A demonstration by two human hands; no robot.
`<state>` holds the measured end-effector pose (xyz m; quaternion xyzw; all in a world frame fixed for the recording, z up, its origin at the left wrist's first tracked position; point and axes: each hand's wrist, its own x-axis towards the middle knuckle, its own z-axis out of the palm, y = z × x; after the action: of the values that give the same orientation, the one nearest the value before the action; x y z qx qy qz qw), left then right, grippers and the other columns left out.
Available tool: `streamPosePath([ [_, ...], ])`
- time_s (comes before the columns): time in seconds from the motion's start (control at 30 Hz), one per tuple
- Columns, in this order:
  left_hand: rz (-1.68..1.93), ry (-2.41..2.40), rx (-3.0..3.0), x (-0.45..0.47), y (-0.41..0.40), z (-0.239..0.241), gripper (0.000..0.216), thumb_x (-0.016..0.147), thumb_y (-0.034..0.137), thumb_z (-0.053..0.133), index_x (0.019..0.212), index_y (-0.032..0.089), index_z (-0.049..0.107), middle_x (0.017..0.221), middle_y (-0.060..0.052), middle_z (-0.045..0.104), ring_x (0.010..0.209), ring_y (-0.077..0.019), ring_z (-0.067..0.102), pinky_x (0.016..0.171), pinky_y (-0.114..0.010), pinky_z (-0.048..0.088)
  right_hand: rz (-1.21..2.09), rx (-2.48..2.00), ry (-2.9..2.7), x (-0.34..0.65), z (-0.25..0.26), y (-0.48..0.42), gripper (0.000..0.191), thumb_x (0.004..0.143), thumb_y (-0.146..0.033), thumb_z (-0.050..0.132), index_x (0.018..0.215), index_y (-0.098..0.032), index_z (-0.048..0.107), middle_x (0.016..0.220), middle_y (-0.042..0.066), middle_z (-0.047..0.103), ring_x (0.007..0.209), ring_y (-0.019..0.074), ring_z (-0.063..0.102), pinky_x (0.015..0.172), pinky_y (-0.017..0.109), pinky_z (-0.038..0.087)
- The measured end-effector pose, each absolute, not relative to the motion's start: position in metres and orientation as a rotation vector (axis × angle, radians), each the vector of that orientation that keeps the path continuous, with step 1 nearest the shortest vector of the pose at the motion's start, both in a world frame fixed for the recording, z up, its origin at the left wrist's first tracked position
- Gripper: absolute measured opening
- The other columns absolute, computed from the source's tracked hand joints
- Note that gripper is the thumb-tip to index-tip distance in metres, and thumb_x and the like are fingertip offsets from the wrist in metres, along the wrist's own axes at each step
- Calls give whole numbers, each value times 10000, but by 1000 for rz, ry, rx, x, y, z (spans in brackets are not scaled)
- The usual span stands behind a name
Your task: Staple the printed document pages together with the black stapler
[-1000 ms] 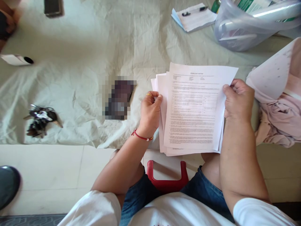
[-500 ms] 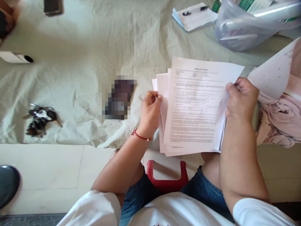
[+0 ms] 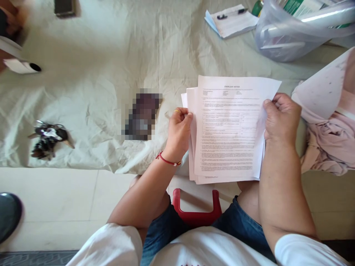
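A printed sheet of paper (image 3: 227,129) headed "Overleaf Notes" lies on top of several loose sheets (image 3: 192,96), fanned out a little to the left. My left hand (image 3: 179,131) pinches the left edge of the lower sheets between thumb and fingers. At the upper right edge, my right hand (image 3: 283,116) grips the sheets, thumb on the top page and fingers behind. The stack is held over the front edge of the cloth-covered surface, above my lap. A dark, pixelated flat object (image 3: 142,116) lies left of my left hand.
Keys (image 3: 51,138) lie at the left on the pale green cloth (image 3: 100,81). Farther back are a dark phone-like object (image 3: 64,7), a white roll (image 3: 22,66), a notepad (image 3: 233,24) with pens and a translucent bag (image 3: 283,48). Pink fabric (image 3: 327,144) is at right; a red stool (image 3: 196,214) is below.
The top sheet has shifted slightly left and down onto the others, and my right hand has moved left with it. My left hand stays nearly in place.
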<state>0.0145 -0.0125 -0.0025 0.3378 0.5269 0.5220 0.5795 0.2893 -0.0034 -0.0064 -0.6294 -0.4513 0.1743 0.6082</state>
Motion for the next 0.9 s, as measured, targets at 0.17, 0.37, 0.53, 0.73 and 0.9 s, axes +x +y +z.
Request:
streamPosePath([
  [0.17, 1205, 1234, 778, 14, -13, -1, 141, 950, 165, 662, 897, 237, 552, 868, 10, 615, 760, -131, 581, 755, -262, 488, 409, -1444, -1049, 289, -6, -4, 129, 801, -198, 706, 907, -177, 776, 779, -8, 733, 755, 160, 690, 757, 302, 544],
  [0.37, 1209, 1236, 781, 15, -14, 1, 160, 1021, 219, 635, 883, 237, 556, 835, 7, 598, 765, -144, 569, 723, -261, 487, 413, -1460, -1056, 287, -6, -6, 105, 827, -187, 711, 909, -180, 777, 773, -13, 742, 729, 149, 671, 725, 283, 514],
  [0.53, 1211, 1221, 772, 17, -12, -2, 187, 1028, 151, 597, 862, 225, 554, 824, 12, 595, 719, -126, 554, 713, -257, 456, 429, -1478, -1088, 285, -9, -7, 121, 843, -187, 698, 927, -170, 784, 801, -12, 761, 725, 133, 672, 731, 274, 507],
  [0.73, 1208, 1252, 809, 16, -11, -6, 194, 1013, 144, 624, 862, 234, 542, 806, 20, 586, 722, -133, 548, 698, -256, 447, 444, -1574, -1104, 290, -17, -10, 76, 860, -277, 729, 889, -216, 762, 764, -43, 742, 630, 127, 610, 630, 268, 462],
  [0.9, 1145, 1205, 760, 19, -16, -3, 232, 1037, 99, 561, 860, 241, 518, 780, 20, 576, 705, -133, 533, 657, -248, 421, 477, -1553, -1109, 293, -30, -14, 156, 845, -368, 823, 849, -249, 723, 740, -58, 692, 607, 128, 572, 594, 274, 454],
])
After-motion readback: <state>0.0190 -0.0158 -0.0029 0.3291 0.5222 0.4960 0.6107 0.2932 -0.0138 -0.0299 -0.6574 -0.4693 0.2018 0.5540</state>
